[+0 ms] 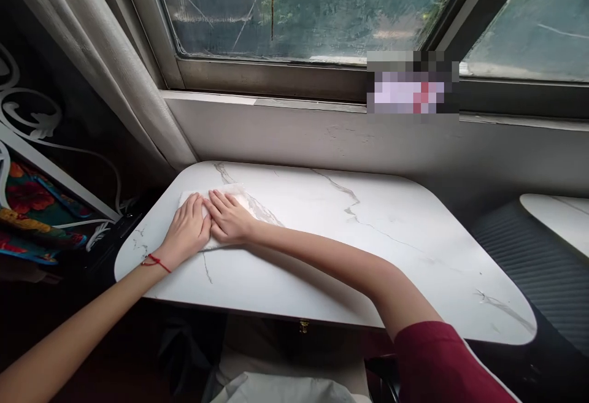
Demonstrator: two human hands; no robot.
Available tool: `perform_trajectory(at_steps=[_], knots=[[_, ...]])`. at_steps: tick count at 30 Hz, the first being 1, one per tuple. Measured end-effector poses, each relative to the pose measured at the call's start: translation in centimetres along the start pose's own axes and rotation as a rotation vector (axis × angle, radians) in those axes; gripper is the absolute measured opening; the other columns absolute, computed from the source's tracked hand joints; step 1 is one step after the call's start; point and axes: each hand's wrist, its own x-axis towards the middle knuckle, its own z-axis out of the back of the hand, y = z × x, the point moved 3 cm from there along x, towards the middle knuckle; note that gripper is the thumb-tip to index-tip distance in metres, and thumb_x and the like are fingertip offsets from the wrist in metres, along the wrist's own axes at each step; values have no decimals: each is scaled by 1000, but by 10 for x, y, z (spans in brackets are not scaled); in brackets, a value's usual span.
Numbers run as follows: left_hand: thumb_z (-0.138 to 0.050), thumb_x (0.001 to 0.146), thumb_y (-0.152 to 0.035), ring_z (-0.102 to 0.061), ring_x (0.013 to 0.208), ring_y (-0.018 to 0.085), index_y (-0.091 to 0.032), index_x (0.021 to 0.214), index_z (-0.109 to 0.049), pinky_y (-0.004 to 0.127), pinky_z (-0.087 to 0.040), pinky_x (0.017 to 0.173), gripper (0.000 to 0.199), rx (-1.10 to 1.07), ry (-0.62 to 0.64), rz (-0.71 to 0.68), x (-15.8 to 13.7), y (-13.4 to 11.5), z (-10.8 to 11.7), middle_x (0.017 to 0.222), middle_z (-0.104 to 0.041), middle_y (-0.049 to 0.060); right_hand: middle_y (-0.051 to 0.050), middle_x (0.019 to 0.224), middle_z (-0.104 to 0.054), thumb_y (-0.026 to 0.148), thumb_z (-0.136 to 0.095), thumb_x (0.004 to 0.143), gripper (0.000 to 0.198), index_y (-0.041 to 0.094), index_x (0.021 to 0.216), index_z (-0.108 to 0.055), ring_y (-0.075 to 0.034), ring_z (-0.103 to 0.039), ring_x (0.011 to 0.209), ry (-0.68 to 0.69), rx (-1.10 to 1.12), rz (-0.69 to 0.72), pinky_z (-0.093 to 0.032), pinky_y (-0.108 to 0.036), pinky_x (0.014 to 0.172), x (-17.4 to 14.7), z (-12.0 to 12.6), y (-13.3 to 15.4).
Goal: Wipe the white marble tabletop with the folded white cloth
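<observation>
A thin white cloth or wipe [239,193] lies spread on the left part of a white marble-patterned tabletop [313,207]. My left hand [188,225] rests flat on it, fingers stretched out and close together, a red cord bracelet on the wrist. Beside it, my right hand [229,216] also presses flat on the cloth, its fingertips touching the left hand. Both palms hide much of the cloth, whose edges show above and below the hands. Neither hand grips it.
Behind the table is a wall under a window [294,16], with a pale curtain [105,47] at the left. A white scrolled metal frame [50,173] and a flowered cloth [37,213] are at far left. Another white tabletop [564,216] stands at right. A small brass latch [304,326] sits under the front edge.
</observation>
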Motion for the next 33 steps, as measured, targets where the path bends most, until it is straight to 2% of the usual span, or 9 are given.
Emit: perform_trajectory(at_steps=[5,10,16,20,23,33], knots=[[-26,96,-31,-36,150,35,2,148,-40,53,-32,121,63,5,66,42,27,23,-12,158,-40,26,-26,162,-33,28,-39,100,61,-3,153,-38,-36,-31,153,38,-27,-21,-27,-53,124,29,-9,-14],[-25,96,-32,-35,151,30,0,150,-40,48,-29,124,64,15,95,29,53,42,-18,160,-40,22,-26,163,-30,28,-40,101,63,-4,155,-34,-35,-28,154,70,-42,-78,-24,-50,125,53,-17,-27],[-26,96,-29,-35,151,29,1,150,-42,47,-27,124,63,35,125,7,84,61,-27,160,-41,21,-24,164,-30,29,-39,103,61,-3,155,-35,-35,-28,154,70,-67,-121,-23,-48,126,80,-26,-45],[-29,96,-27,-39,150,27,-7,148,-46,48,-28,123,58,42,88,31,100,66,-35,158,-44,18,-24,163,-33,27,-39,102,59,-2,154,-38,-34,-31,153,42,-50,-130,-26,-50,124,90,-29,-60],[-30,96,-27,-39,149,27,-7,147,-47,47,-28,123,57,47,86,64,112,67,-41,159,-44,18,-23,162,-35,25,-38,101,58,-1,153,-39,-33,-33,152,32,-29,-131,-26,-49,124,97,-32,-73],[-30,97,-29,-42,146,26,-9,145,-48,44,-29,121,55,14,102,26,160,74,-60,156,-48,16,-19,161,-40,24,-38,101,54,2,151,-43,-29,-34,151,-7,2,-221,-25,-45,125,117,-41,-114]])
